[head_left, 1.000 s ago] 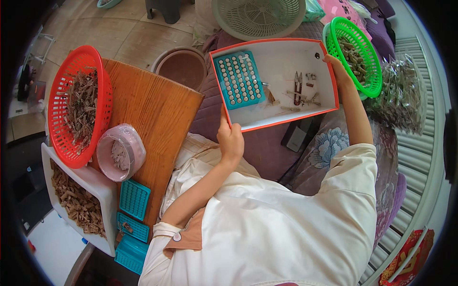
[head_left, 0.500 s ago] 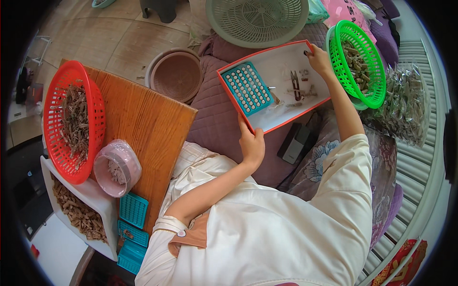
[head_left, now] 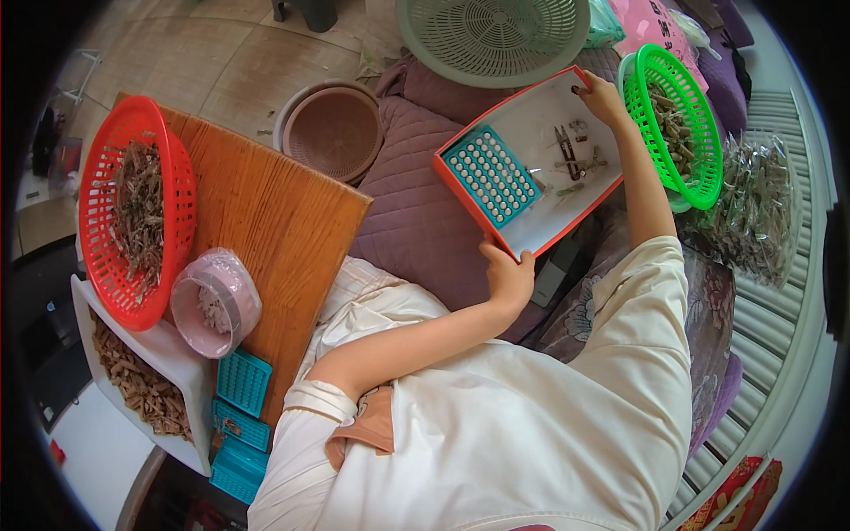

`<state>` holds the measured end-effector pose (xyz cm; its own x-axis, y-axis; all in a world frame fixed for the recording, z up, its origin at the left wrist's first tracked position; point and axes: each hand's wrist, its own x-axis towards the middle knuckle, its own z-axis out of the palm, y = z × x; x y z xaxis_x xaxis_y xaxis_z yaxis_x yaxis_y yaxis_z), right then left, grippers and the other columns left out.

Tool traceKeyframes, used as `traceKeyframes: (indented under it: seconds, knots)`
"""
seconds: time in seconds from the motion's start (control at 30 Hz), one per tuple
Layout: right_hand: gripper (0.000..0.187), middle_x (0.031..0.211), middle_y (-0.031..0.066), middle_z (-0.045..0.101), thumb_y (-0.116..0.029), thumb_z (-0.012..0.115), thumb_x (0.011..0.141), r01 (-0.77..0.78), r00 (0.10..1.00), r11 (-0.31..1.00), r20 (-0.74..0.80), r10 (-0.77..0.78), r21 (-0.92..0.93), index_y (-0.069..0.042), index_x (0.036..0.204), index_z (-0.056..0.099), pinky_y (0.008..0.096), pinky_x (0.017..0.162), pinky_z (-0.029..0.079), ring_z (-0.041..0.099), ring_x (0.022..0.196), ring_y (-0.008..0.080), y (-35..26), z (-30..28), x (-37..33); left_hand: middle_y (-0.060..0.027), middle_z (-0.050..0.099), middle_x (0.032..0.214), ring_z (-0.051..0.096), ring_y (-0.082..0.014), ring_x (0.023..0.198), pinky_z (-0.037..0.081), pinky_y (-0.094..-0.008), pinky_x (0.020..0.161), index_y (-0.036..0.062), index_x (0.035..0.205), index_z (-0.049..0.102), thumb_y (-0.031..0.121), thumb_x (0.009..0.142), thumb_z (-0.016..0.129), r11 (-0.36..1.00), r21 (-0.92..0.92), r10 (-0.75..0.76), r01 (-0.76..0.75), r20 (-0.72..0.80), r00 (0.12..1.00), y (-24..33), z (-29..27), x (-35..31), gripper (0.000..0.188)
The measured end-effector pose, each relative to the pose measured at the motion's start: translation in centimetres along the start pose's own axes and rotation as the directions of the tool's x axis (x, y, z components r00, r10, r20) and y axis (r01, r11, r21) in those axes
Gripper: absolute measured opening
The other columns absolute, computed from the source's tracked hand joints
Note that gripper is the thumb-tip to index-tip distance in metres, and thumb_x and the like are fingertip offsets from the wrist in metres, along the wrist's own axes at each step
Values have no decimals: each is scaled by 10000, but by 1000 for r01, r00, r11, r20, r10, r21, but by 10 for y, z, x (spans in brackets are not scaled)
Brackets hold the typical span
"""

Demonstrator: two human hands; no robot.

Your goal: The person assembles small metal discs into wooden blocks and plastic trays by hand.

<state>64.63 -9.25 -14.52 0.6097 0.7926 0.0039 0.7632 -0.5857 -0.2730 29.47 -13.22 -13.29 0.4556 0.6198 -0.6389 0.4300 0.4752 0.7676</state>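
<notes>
Both my hands hold a shallow box (head_left: 542, 232), white inside with an orange-red rim, tilted above the purple quilted seat. My left hand (head_left: 510, 281) is closed on its near edge, thumb and fingers at the corner. My right hand (head_left: 603, 99) grips the far right edge, fingers over the rim. In the box's left part lies a teal board (head_left: 490, 174) with rows of white round pieces. Dark-handled snips (head_left: 568, 154) and several small bits lie beside it on the box floor.
Left, a wooden table (head_left: 274, 208) carries a red basket (head_left: 186, 208) of dried plant pieces, a pink tub (head_left: 205, 336) and teal trays (head_left: 243, 383). A green basket (head_left: 637, 97) stands right, near a plastic bag of dried stems (head_left: 753, 212). A grey-green basket (head_left: 496, 75) sits beyond.
The box has moved to the right and turned, its left end swinging away from the table. My left hand has gone right and nearer with it; my right hand has shifted slightly right.
</notes>
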Motion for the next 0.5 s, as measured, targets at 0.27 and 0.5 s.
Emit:
traceKeyframes:
  seconds: [0.27,0.5]
  knots:
    - [333,845,198,572,-203,566,717,-29,999,999,31,28,18,-99,1029,511,414,691,426,530,819,378,-12,-1,-12,-328,427,1060,472,-439,937,374,-436,816,-21,1151,179,108,752,498,999,-7,-44,44,49,998,-3,-3,-6,527]
    - [321,816,195,570,-203,551,704,-28,999,997,-18,29,68,-123,1014,518,395,670,425,540,801,366,-25,12,-36,-274,391,1142,443,-376,1033,355,-379,873,9,1183,164,77,734,526,958,-26,-276,286,191,942,-4,-13,-33,581]
